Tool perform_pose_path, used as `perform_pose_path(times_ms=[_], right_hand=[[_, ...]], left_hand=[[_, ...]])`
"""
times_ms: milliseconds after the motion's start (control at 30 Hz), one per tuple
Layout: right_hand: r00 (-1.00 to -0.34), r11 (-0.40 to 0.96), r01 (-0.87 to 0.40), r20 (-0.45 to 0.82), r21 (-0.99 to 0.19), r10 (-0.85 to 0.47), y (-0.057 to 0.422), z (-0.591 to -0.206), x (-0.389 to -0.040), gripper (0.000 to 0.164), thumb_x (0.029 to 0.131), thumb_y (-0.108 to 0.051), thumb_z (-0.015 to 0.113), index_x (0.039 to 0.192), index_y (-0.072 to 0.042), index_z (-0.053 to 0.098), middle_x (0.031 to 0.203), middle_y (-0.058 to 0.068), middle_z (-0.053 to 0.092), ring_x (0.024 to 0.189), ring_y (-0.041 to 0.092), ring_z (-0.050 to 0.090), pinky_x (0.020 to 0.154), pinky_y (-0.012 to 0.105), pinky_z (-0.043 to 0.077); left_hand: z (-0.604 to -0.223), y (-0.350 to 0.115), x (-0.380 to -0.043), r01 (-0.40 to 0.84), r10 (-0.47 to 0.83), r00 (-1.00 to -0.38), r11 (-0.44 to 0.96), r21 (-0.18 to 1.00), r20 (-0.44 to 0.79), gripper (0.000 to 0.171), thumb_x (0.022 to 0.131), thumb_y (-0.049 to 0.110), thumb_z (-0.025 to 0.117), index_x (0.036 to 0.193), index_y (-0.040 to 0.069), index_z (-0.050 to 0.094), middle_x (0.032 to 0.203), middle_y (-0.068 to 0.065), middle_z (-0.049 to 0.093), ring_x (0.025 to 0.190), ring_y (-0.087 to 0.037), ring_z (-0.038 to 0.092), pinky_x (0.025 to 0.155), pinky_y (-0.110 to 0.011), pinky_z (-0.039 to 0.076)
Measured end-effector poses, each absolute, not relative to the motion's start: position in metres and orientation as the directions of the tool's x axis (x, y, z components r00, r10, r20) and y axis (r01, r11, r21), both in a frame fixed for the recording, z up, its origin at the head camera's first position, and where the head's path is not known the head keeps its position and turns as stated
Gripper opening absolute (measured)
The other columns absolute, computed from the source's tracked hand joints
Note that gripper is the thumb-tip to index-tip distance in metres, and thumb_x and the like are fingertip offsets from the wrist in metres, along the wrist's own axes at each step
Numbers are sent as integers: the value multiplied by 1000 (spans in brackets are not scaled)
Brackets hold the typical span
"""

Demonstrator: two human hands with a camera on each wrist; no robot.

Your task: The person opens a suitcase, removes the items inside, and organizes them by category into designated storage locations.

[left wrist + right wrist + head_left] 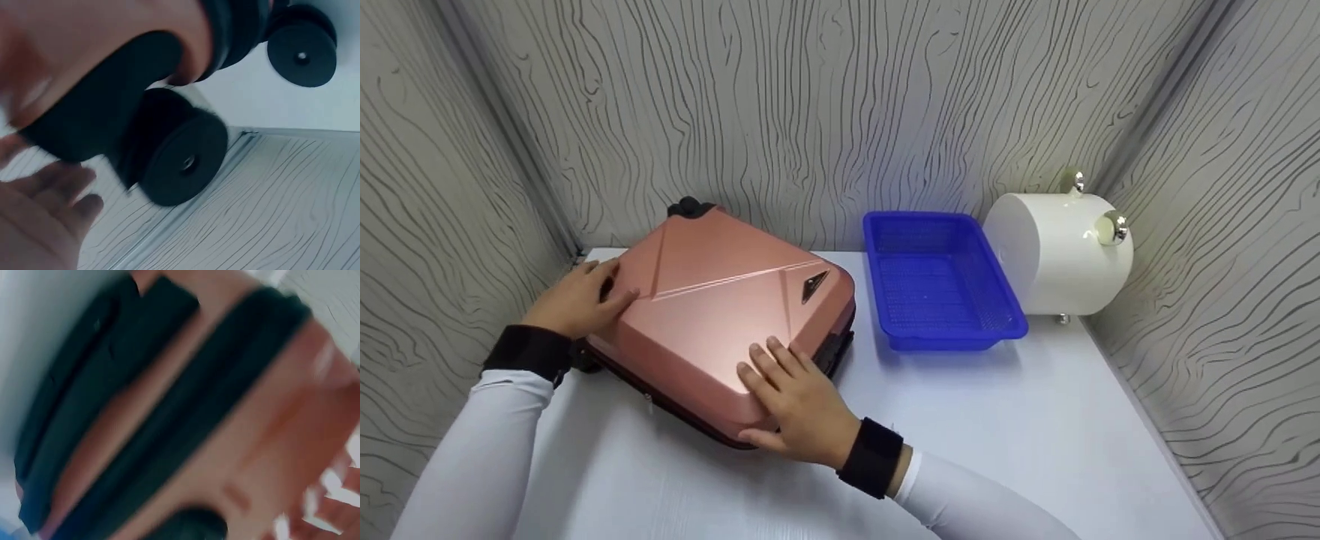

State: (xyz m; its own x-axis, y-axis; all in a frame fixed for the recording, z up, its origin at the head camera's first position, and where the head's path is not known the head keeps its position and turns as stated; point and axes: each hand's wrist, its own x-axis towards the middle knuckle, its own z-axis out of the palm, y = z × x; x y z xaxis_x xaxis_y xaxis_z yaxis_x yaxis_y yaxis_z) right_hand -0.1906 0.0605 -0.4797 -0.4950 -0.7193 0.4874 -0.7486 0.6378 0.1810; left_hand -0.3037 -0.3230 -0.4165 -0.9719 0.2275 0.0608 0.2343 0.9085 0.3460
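Note:
A rose-pink hard-shell suitcase [720,292] lies on its side on the white table, front panel up. The left hand [581,296] rests at its left corner, thumb on the shell. In the left wrist view its loosely bent fingers [53,199] are beside a black wheel [183,160], with a second wheel [304,50] farther off. The right hand [802,405] lies with spread fingers on the suitcase's near right corner. Seen from the right wrist, a black carry handle [112,371] and dark seam band [185,416] run along the suitcase's side, blurred; fingertips [337,517] show at the edge.
Right of the suitcase stands a blue plastic basket [952,341]. Beside it, a white cylinder [1072,255] with shiny metal knobs lies on its side near the corner. Wood-grain panels [780,112] enclose the white table [997,435] at the back and both sides.

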Motion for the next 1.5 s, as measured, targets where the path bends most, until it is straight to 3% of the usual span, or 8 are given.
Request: perform_pose_path(times_ms=[233,433,600,867,1000,1133,1300,1500], right_hand=[[-466,691,-689,596,219,-654,50,-493,-192,91,85,-83,72,141,-11,67,150,11,66,144,31,59,119,46,49],[-434,660,-716,597,227,-675,65,-494,-197,89,85,-80,74,138,-8,67,146,14,68,141,32,62,118,45,50],[-434,634,-750,581,191,-688,99,-492,-209,84,87,-65,83,141,-3,67,146,16,69,140,32,64,118,42,51],[-541,656,-746,471,115,-697,137,-482,-226,75,88,-31,89,145,8,60,149,24,64,143,38,61,120,46,49],[-577,672,-738,454,67,-679,154,-481,-242,70,86,-13,90,144,10,60,150,27,63,142,40,61,119,48,50],[-590,708,-703,502,67,-633,169,-484,-265,58,88,5,80,142,12,62,146,28,66,139,41,64,116,49,52],[-613,764,-642,555,64,-562,176,-484,-290,52,92,15,68,144,11,62,145,28,67,136,42,66,115,50,53],[-671,818,-573,548,45,-500,180,-480,-307,63,86,17,71,148,8,60,150,25,65,139,42,64,119,51,49]], left_hand=[[-425,-327,-306,233,213,-972,899,372,94,81,113,51,49,165,-9,33,154,-47,46,141,-66,45,115,-77,37],[-431,-317,-295,224,195,-974,902,368,114,83,112,52,50,160,-14,37,146,-50,48,132,-67,52,109,-77,43],[-431,-305,-280,253,220,-966,908,333,135,83,110,51,54,154,-18,43,135,-50,54,121,-64,60,102,-74,49],[-432,-280,-250,293,264,-952,934,207,154,73,109,51,59,141,-15,55,111,-40,63,98,-53,66,86,-68,55],[-428,-265,-233,337,314,-935,931,141,165,69,107,50,63,133,-14,59,110,-35,66,96,-51,68,85,-66,57],[-422,-247,-212,397,379,-906,915,70,186,70,105,49,66,133,-14,62,113,-32,69,102,-48,70,88,-62,59],[-417,-222,-188,472,463,-844,881,-37,270,63,101,47,71,117,-14,69,98,-24,73,88,-41,73,75,-55,61],[-415,-208,-172,594,584,-711,797,-109,392,23,91,23,77,88,3,66,73,-5,62,61,-25,63,54,-44,52]])
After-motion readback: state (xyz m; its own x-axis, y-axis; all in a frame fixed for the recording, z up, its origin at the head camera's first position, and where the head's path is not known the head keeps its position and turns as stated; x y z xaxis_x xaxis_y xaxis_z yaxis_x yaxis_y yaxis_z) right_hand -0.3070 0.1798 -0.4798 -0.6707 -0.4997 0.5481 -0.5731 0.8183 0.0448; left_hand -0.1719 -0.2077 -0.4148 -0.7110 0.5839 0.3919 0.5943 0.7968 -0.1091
